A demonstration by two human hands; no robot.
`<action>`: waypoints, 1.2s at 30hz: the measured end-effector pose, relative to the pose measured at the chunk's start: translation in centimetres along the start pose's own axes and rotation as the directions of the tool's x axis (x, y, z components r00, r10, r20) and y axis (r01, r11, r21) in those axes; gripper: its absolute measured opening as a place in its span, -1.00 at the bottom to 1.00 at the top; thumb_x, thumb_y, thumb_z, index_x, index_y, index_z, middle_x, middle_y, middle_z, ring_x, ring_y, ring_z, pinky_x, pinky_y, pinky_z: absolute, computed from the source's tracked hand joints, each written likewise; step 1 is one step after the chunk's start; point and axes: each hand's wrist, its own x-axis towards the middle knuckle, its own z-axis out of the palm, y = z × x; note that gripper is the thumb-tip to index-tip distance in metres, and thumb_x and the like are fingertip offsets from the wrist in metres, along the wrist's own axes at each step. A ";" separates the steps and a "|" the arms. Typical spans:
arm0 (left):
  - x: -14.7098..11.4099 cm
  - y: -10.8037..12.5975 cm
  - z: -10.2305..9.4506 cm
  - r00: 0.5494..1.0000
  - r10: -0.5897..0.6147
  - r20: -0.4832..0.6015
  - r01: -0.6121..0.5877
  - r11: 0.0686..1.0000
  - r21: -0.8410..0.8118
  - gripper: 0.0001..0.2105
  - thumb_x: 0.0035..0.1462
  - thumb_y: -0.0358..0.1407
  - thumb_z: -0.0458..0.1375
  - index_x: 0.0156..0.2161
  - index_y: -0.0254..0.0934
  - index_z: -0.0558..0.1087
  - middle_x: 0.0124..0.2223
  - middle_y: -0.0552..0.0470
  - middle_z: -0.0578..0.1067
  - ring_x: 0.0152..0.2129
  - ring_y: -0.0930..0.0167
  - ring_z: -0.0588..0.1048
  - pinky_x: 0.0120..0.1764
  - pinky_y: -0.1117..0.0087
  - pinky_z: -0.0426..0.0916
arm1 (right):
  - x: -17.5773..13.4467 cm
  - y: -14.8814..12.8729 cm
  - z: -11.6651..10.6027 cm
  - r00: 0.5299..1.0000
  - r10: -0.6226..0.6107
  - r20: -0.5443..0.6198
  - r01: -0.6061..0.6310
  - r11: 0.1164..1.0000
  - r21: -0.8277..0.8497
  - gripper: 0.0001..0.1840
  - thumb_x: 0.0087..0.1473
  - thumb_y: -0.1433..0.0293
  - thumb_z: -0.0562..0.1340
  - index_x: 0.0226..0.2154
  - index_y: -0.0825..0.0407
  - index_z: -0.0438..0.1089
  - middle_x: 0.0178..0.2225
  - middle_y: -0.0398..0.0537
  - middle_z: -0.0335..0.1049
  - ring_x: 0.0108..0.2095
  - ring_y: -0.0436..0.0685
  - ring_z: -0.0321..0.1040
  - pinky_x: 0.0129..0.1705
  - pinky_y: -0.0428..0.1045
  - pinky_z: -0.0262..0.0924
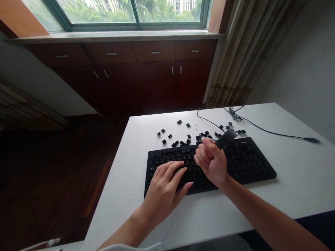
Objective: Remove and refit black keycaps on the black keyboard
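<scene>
A black keyboard lies on the white table, with many keys in place and some gaps hard to make out in the dark. My left hand rests over its left half, fingers stretched and apart, holding nothing. Above the middle of the keyboard, my right hand is closed in a fist around a black flat brush-like tool. The tool's wide, frayed-looking end points up and right; its other end is mostly hidden in the fist. Loose black keycaps lie scattered behind the keyboard, several of them in a cluster.
A black cable runs across the white table to a plug at the right, with a bundled coil at the back. Beyond stand dark red cabinets under a window, and a curtain.
</scene>
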 end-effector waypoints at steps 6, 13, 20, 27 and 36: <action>0.5 0.2 0.2 1.000 -0.028 -0.014 0.026 0.995 -0.092 -0.79 0.26 -0.31 0.23 -0.01 -0.18 0.51 0.04 -0.07 0.54 -0.03 0.22 0.47 -0.01 0.12 0.41 | -1.8 -1.5 -3.0 0.999 0.011 0.039 0.002 0.949 -0.316 -0.50 0.25 0.27 0.26 -0.64 0.01 0.11 -0.69 -0.30 -0.02 -0.67 -0.09 -0.12 -0.61 -0.05 -0.23; 0.8 0.0 0.4 0.998 0.061 -0.031 -0.064 0.989 -0.135 -0.79 0.22 -0.41 0.25 -0.03 -0.24 0.49 -0.09 -0.02 0.59 -0.16 0.30 0.50 -0.09 0.21 0.42 | -4.4 -3.7 -6.3 0.996 -0.055 0.065 0.085 0.550 -0.831 -0.58 0.28 0.21 0.21 -0.53 -0.02 0.12 -0.62 -0.30 -0.02 -0.63 -0.08 -0.08 -0.60 -0.08 -0.13; 1.0 -0.4 0.0 0.979 0.196 -0.056 -0.201 0.972 -0.118 -0.71 0.16 -0.45 0.30 -0.01 -0.31 0.47 -0.18 -0.04 0.62 -0.26 0.32 0.52 -0.20 0.26 0.46 | -7.9 -4.7 -9.5 0.963 -0.014 0.270 0.270 0.079 -0.959 -0.62 0.22 0.31 0.29 -0.49 -0.02 0.09 -0.56 -0.26 0.09 -0.58 -0.06 0.03 -0.50 -0.06 -0.02; 2.4 -0.9 -0.7 0.953 0.301 -0.014 -0.301 0.950 -0.083 -0.76 0.17 -0.44 0.31 -0.05 -0.35 0.47 -0.19 -0.03 0.62 -0.29 0.35 0.53 -0.24 0.29 0.47 | -7.7 -4.2 -8.1 0.868 0.031 0.496 0.494 0.065 -0.867 -0.95 0.31 0.46 0.17 -0.18 0.01 0.32 -0.28 -0.05 0.36 -0.32 0.06 0.28 -0.24 -0.01 0.16; 5.7 -1.5 -1.4 0.902 0.431 -0.005 -0.431 0.902 0.020 -0.80 0.19 -0.40 0.30 -0.07 -0.33 0.50 -0.16 0.01 0.63 -0.28 0.35 0.54 -0.23 0.29 0.48 | -4.3 -6.4 -10.5 0.903 -0.091 0.419 0.413 -0.073 -0.908 -0.73 0.28 0.30 0.22 -0.42 -0.01 0.18 -0.51 -0.22 0.18 -0.56 -0.02 0.11 -0.49 -0.05 0.05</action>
